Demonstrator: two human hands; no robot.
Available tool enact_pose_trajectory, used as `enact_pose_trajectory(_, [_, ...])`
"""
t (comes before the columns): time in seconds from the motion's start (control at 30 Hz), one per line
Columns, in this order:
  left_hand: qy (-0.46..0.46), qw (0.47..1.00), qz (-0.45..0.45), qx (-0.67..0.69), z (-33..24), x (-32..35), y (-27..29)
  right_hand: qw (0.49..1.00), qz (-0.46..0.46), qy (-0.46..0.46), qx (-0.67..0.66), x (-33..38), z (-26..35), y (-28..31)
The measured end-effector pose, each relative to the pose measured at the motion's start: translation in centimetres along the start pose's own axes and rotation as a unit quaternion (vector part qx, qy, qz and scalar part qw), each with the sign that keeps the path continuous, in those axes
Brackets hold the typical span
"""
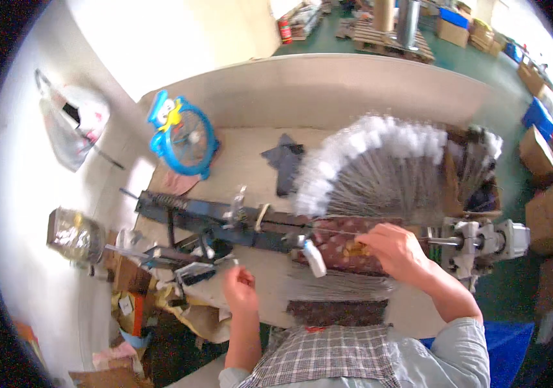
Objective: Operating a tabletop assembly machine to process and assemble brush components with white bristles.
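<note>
My right hand (393,249) is closed in a pinch above a dark red patterned cloth (338,258). Something small and yellowish (356,248) shows at its fingertips, too blurred to name. A thin wire runs along the cloth's far side, close to those fingers. My left hand (241,291), smeared by motion, has curled fingers beside the dark metal bench fixture (195,249); what it holds, if anything, is hidden. Between the hands, a small white tube-like piece (315,260) lies slanted across the cloth's left edge. Loose thin wires (341,286) lie along its near side.
Beyond the cloth fans a big bundle of white-tipped wires (380,174); more stand in a carton (451,174) to its right. A dark rail (212,216) crosses the bench toward a metal clamp unit (483,239). A blue fan (189,139) stands far left, beside dark cloth (287,165).
</note>
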State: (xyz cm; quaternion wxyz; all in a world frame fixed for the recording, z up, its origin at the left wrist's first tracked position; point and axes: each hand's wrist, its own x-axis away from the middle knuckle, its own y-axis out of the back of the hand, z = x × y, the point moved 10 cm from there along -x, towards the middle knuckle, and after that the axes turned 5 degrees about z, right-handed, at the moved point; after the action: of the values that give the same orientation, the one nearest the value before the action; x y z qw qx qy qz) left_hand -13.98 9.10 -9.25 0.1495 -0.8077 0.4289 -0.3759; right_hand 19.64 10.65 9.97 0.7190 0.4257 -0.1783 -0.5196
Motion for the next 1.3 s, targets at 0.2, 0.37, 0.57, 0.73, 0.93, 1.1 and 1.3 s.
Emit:
enact_pose_trajectory(0.2, [-0.025,0.905,0.32,-0.28,8.1,11.1,-17.3,0.992,-0.049,-0.043,-0.106,0.6,-4.5,1.6])
enact_pose_trajectory(0.37, [0.044,0.915,0.343,-0.208,13.0,9.9,-19.8,0.989,-0.05,-0.064,-0.125,1.7,-5.6,2.2])
enact_pose_trajectory(0.57, [0.011,0.886,0.38,-0.265,13.9,10.7,-21.1,0.957,-0.019,-0.111,-0.266,2.5,-7.1,1.6])
enact_pose_trajectory(0.73, [0.012,0.927,0.292,-0.234,12.0,9.1,-19.2,0.998,0.01,0.065,0.017,2.5,-2.1,2.2])
enact_pose_trajectory(0.93, [0.059,0.956,0.229,-0.176,10.2,8.3,-17.9,0.989,-0.064,0.013,0.135,-2.4,-0.5,1.1])
enact_pose_trajectory(1.1, [0.118,0.95,0.261,-0.125,11.3,8.1,-17.9,0.998,-0.024,0.007,0.056,-4.5,-0.7,-2.2])
enact_pose_trajectory(1.3, [0.057,0.946,0.278,-0.155,10.2,7.9,-17.8,0.998,-0.01,-0.041,-0.049,-4.7,-1.6,-2.0])
